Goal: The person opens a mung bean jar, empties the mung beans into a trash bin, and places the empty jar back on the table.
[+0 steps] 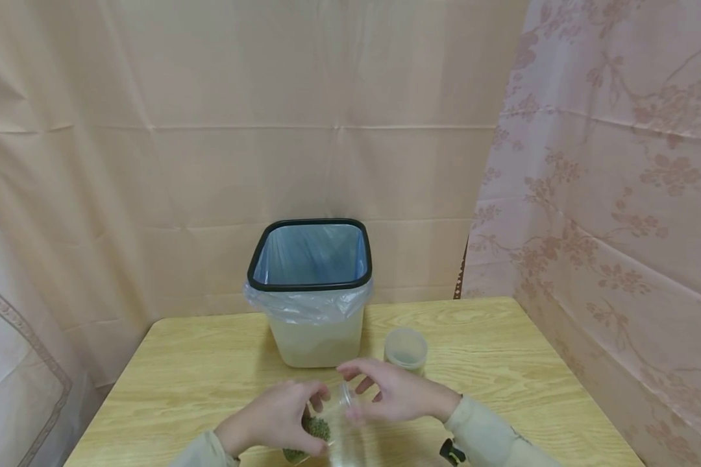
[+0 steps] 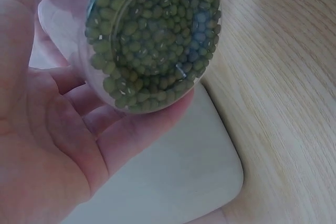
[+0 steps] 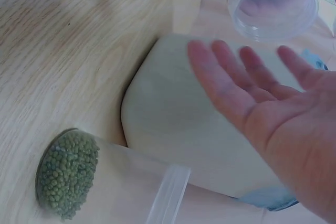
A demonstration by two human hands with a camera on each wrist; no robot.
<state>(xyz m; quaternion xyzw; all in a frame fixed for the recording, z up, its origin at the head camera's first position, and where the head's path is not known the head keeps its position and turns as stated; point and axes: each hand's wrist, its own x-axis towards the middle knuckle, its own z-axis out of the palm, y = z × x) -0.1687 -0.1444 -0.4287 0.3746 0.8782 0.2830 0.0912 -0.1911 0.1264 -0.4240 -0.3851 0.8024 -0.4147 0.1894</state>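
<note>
My left hand (image 1: 280,415) grips a clear plastic jar (image 2: 152,40) with green mung beans (image 1: 315,431) gathered at its base. The jar is tilted, its open mouth (image 3: 275,9) turned toward my right hand (image 1: 394,392). Fingers of the left hand curl round the jar's side in the left wrist view. The right hand is held beside the mouth, its fingers spread and gently bent, with nothing in the palm in the right wrist view. A second clear jar (image 1: 405,350) stands upright just beyond the right hand, mung beans (image 3: 68,174) in its bottom.
A pale bin (image 1: 315,340) with a black rim (image 1: 309,287) and a bluish plastic liner stands behind the hands on the wood-grain table (image 1: 473,337). Beige curtain (image 1: 239,162) hangs behind, and flowered cloth (image 1: 619,194) borders the right side.
</note>
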